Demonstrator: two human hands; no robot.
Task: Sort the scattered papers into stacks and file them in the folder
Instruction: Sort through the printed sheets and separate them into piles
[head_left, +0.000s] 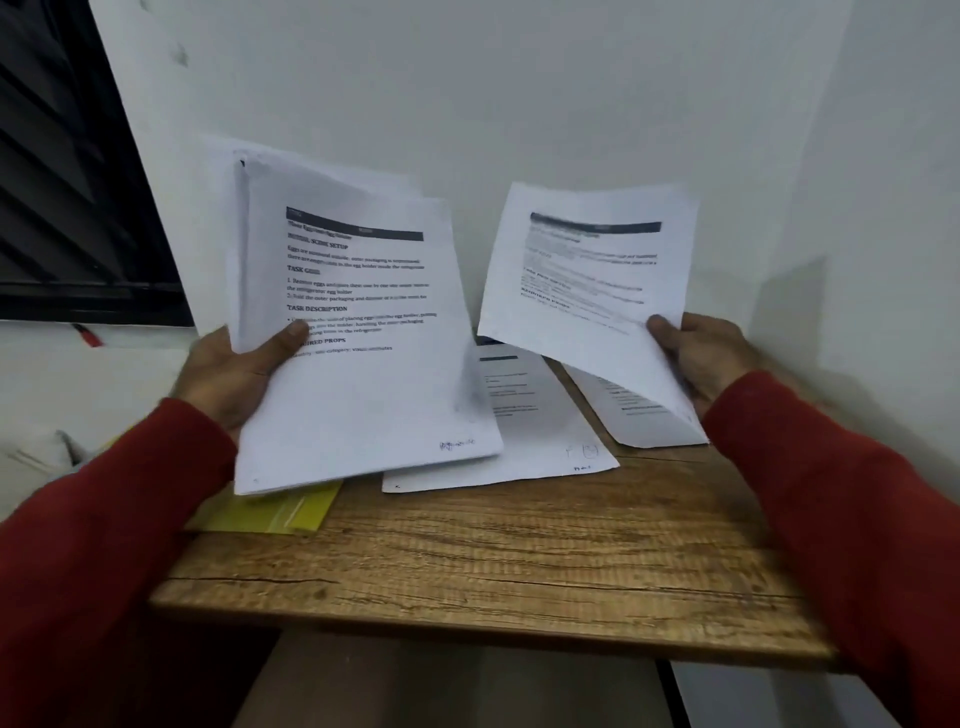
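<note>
My left hand (234, 374) grips a stack of printed papers (358, 322), held up above the left side of the wooden table (493, 561), thumb on the top sheet. My right hand (701, 358) pinches a single printed sheet (587, 275) by its lower right corner, lifted and slightly blurred. Two more printed sheets lie on the table: one in the middle (524, 426), another at the back right (639, 415), partly hidden by the lifted sheet. A yellow folder (280, 512) lies at the table's left edge, mostly covered by the held stack.
A white wall stands close behind and to the right of the table. A dark window (67, 182) is at the upper left. White cloth or bedding (62, 405) lies left of the table. The table's front half shows bare wood.
</note>
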